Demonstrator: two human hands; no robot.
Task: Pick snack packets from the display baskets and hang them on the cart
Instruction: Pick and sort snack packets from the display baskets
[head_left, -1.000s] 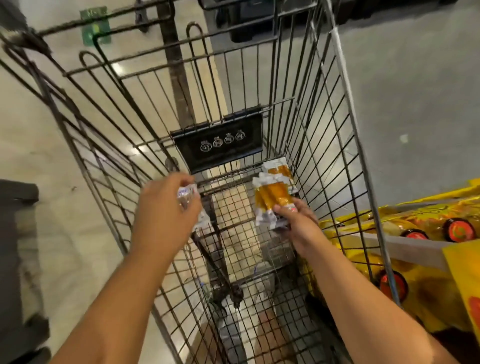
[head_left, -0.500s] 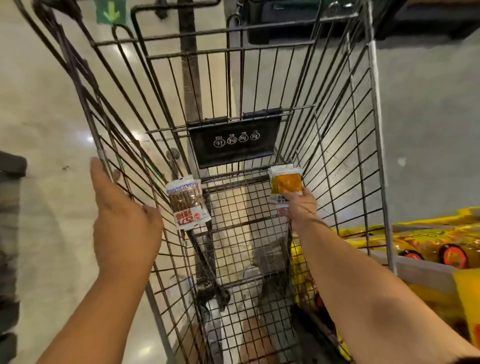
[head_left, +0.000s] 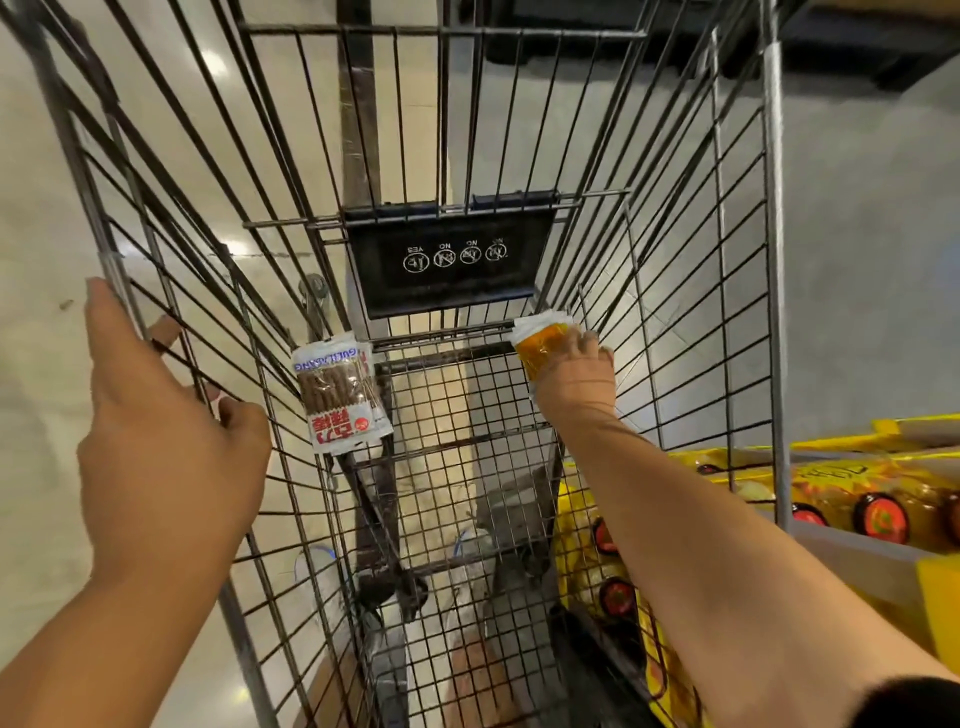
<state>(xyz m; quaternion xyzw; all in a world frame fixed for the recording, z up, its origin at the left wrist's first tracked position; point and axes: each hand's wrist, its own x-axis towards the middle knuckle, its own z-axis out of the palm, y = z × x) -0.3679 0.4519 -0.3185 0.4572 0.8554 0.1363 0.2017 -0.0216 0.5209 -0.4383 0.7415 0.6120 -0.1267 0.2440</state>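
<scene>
Deep in the cart (head_left: 774, 208), the right hand (head_left: 576, 376) grips an orange packet (head_left: 540, 345).

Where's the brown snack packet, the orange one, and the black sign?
brown snack packet (head_left: 340, 400): head view, its brown middle.
orange snack packet (head_left: 537, 345): head view, its orange front.
black sign (head_left: 452, 288): head view, just under its white symbols.

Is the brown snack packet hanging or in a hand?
Hanging: the brown snack packet dangles from the cart, left hand apart from it.
</scene>
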